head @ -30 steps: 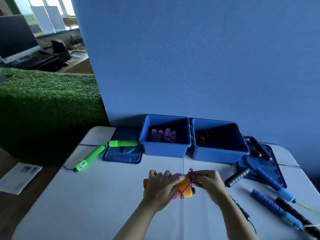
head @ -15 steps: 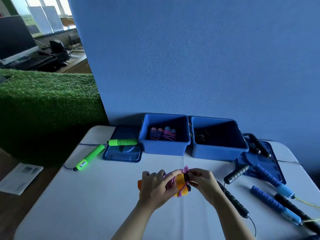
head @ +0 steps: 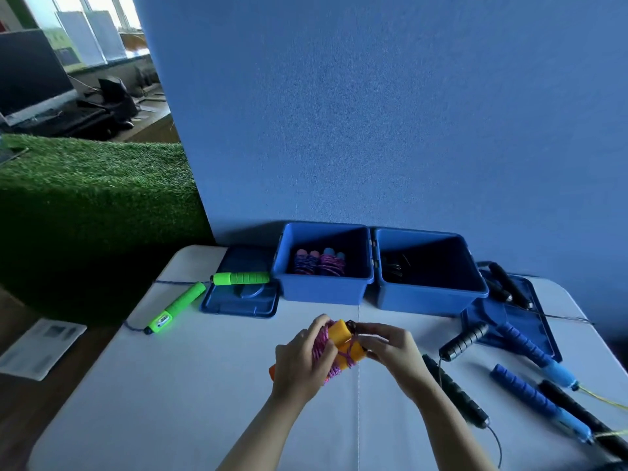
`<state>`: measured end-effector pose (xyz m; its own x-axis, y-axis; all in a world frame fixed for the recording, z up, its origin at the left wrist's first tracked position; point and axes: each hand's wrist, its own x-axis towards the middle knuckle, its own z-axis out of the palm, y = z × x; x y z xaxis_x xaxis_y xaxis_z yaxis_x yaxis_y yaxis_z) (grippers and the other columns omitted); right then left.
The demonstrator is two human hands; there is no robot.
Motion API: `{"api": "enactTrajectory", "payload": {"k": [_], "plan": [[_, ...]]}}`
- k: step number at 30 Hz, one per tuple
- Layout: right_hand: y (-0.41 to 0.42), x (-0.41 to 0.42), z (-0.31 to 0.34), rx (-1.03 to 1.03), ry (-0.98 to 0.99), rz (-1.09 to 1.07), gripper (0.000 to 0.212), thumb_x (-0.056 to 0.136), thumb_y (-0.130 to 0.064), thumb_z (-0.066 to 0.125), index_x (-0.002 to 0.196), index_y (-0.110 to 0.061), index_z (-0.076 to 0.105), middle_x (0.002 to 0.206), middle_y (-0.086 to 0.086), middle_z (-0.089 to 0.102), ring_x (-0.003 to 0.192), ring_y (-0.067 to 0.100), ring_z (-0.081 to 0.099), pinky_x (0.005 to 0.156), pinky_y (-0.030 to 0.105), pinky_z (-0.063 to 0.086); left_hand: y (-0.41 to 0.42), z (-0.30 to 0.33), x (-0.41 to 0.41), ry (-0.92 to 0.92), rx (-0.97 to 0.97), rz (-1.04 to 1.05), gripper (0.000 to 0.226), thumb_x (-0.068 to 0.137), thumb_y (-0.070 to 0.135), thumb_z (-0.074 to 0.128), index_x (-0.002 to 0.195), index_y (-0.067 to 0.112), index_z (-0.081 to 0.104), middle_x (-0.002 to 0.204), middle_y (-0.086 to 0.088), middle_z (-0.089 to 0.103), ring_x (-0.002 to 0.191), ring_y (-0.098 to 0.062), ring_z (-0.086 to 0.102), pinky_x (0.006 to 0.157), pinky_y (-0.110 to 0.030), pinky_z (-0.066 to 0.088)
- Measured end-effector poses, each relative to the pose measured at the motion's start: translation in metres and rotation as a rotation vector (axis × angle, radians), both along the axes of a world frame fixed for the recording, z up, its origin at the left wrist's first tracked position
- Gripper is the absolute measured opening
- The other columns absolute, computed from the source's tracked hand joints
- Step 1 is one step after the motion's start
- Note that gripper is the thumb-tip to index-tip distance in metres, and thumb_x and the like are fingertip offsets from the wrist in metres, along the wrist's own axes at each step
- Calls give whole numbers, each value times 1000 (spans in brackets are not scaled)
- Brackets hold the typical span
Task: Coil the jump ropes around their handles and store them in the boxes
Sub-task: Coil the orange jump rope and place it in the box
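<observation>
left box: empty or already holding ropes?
Holding ropes. Two coiled bundles with pink and blue handle ends sit inside the left box.

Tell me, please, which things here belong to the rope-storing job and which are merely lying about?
Job: orange-handled rope in both hands, green rope, blue ropes, black ropes, two boxes, lids.
Lying about: paper, monitor, turf.

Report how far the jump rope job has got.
Done: two coiled ropes lie in the left box; something dark lies in the right box. In hand: left hand and right hand hold the orange-handled rope, wrapped. Left: green rope, blue and black ropes on the table.
</observation>
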<state>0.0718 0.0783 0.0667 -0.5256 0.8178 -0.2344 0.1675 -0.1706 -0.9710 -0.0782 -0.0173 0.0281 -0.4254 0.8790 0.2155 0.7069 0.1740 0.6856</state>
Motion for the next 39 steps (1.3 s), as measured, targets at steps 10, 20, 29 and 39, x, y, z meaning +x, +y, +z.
{"api": "enactTrajectory", "payload": {"k": [10,20,29,39], "plan": [[9,-1,8,256,-337,190,11,81,-23,72,92,-21,73,84,-9,73,79,0,68,71,23,51,2,3,-3,-62,-11,14,34,86,48,28,108,35,50,83,13,64,76,-8,61,71,-38,54],[14,0,-2,268,-364,215,6,78,-11,71,84,-12,71,78,-3,66,72,12,58,70,28,48,14,15,10,-115,-240,67,27,84,53,21,98,38,39,82,8,63,77,-13,59,78,-41,53],[5,-12,25,311,-33,-50,17,82,-4,69,93,-16,68,88,6,69,73,-1,63,60,13,49,23,33,11,-540,-132,89,42,77,76,44,109,50,50,91,17,68,89,-7,65,83,-34,54],[11,-23,23,484,-182,49,24,70,-25,59,85,-7,65,82,8,60,75,22,56,66,33,50,24,49,13,-517,-29,65,34,84,71,45,101,44,55,85,16,69,80,1,65,76,-32,55]]}}
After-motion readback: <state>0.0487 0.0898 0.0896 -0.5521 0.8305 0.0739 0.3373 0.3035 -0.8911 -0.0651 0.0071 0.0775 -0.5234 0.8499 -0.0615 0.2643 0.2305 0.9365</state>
